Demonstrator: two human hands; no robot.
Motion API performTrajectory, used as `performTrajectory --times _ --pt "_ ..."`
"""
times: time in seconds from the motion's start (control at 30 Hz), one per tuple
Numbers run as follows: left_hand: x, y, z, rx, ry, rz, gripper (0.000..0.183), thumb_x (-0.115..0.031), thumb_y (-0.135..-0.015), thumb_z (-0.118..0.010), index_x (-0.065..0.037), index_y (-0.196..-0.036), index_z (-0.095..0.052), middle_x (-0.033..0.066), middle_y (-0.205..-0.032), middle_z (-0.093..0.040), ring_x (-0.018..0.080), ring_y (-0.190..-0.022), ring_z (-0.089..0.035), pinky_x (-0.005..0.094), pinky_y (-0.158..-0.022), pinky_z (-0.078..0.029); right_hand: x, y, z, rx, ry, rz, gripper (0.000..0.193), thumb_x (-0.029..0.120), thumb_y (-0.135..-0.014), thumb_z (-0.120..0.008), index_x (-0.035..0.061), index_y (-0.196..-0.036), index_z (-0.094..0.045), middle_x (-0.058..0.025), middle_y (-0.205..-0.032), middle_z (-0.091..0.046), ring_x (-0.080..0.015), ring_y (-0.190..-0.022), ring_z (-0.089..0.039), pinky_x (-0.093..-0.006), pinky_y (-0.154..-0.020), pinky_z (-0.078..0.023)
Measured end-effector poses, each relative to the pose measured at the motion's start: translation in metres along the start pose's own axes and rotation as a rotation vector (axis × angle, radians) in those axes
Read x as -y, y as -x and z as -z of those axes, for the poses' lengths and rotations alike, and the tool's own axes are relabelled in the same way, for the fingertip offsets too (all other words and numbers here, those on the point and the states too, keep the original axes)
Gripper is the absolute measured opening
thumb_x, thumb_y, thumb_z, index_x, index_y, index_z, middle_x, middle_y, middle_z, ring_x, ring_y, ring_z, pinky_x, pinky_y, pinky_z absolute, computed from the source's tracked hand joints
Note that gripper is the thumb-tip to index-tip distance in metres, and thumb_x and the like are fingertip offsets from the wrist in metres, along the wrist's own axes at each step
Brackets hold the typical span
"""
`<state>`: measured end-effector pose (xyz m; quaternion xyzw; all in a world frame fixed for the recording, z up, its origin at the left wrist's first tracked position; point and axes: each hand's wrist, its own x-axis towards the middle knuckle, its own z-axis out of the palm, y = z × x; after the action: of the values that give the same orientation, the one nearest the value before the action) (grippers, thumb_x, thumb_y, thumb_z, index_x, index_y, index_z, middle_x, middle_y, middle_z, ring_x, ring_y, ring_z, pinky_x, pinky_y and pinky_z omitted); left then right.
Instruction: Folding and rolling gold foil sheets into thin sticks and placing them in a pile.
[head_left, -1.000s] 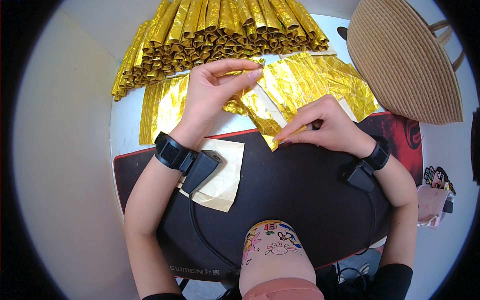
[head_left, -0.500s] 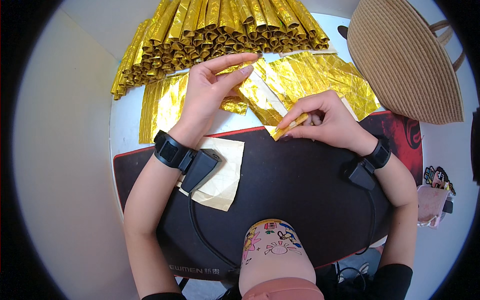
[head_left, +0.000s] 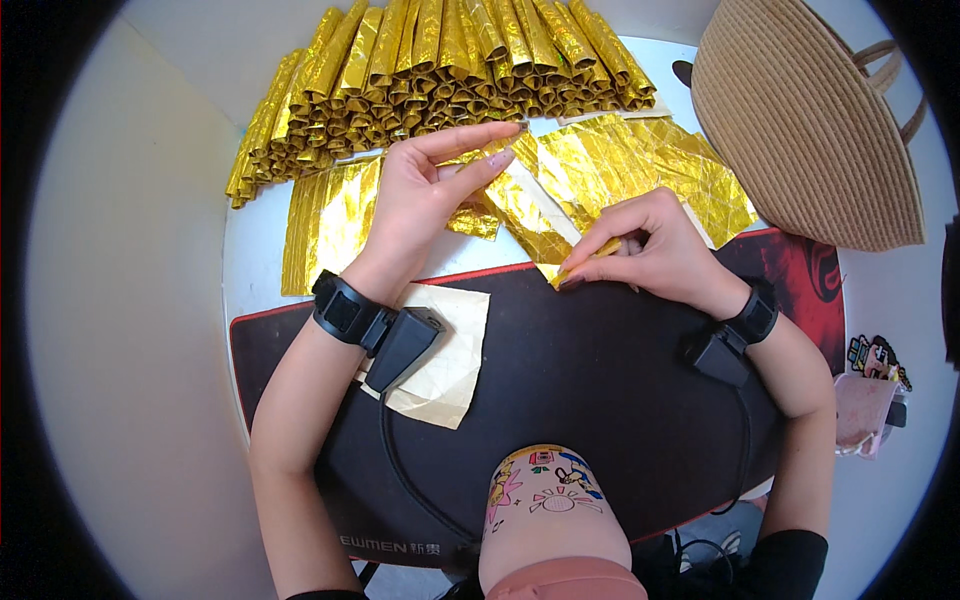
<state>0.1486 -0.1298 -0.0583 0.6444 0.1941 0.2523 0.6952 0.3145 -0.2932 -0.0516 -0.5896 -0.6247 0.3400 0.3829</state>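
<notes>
A gold foil paper sheet, folded over with a pale band of its backing showing, slants between my hands. My left hand has its thumb and forefinger at the sheet's far end, with foil between the fingertips; its other fingers are curled and partly hidden. At the near end, my right hand pinches the folded corner between thumb and fingers, just above the mat's far edge. More gold foil sheets lie flat beneath and to the right, and another gold sheet lies left of my left hand.
Many rolled gold foil tubes are stacked at the back. A woven straw bag stands at the right. On the dark mat lies a pale paper sheet, partly under my left wrist device. A patterned tumbler stands at the front.
My right thumb and fingers have closed further over the near end of the folded foil, covering more of it. My left hand stays at the far end. The whole view has shifted slightly.
</notes>
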Motion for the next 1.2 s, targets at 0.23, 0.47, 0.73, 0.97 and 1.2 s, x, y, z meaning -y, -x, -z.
performTrajectory --times 0.23,0.47,0.73,0.97,1.2 --pt "-0.003 0.0 0.005 -0.047 0.094 0.026 0.027 -0.009 -0.088 -0.056 0.001 -0.112 -0.062 0.0089 -0.107 -0.065 0.0109 -0.085 -0.065 0.0235 -0.07 -0.054 -0.003 -0.001 -0.002 -0.089 -0.052 -0.115 0.005 0.009 -0.078 -0.071 0.0051 -0.082 -0.071 0.001 -0.069 -0.066 0.0009 -0.056 -0.054 -0.0143 -0.049 -0.039" --pt "-0.002 -0.001 0.002 -0.105 0.024 0.003 0.025 -0.008 -0.087 -0.058 0.0 -0.111 -0.063 0.0082 -0.106 -0.065 0.0102 -0.092 -0.063 0.0229 -0.072 -0.053 -0.009 -0.002 -0.004 -0.231 -0.33 -0.064 0.02 0.0 -0.079 -0.067 0.0021 -0.098 -0.063 -0.0033 -0.081 -0.065 -0.0052 -0.07 -0.061 -0.0179 -0.06 -0.048" --pt "0.0 0.0 0.002 -0.105 0.01 -0.033 0.036 -0.006 -0.085 -0.064 -0.004 -0.12 -0.057 0.0059 -0.108 -0.064 0.0094 -0.092 -0.063 0.022 -0.074 -0.053 -0.012 -0.003 -0.002 -0.538 -0.455 0.051 0.032 -0.004 -0.082 -0.063 0.0065 -0.103 -0.041 -0.0052 -0.079 -0.062 -0.0087 -0.076 -0.064 -0.0177 -0.066 -0.049" --pt "-0.001 0.0 0.001 -0.071 0.016 -0.06 0.036 -0.003 -0.082 -0.066 -0.002 -0.117 -0.057 0.0084 -0.108 -0.063 0.0122 -0.092 -0.063 0.0236 -0.078 -0.053 -0.018 -0.004 0.001 -0.554 -0.378 0.031 0.025 -0.005 -0.081 -0.063 0.0013 -0.102 -0.05 -0.0059 -0.093 -0.062 -0.0085 -0.079 -0.064 -0.0176 -0.07 -0.051" --pt "-0.001 0.0 0.001 -0.084 0.004 -0.057 0.037 -0.002 -0.082 -0.066 -0.001 -0.117 -0.057 0.0097 -0.111 -0.062 0.0141 -0.094 -0.063 0.0242 -0.079 -0.054 -0.007 -0.002 0.0 -0.552 -0.382 0.048 0.037 -0.007 -0.078 -0.065 -0.0005 -0.112 -0.053 -0.0107 -0.114 -0.059 -0.0099 -0.083 -0.065 -0.0187 -0.074 -0.053"
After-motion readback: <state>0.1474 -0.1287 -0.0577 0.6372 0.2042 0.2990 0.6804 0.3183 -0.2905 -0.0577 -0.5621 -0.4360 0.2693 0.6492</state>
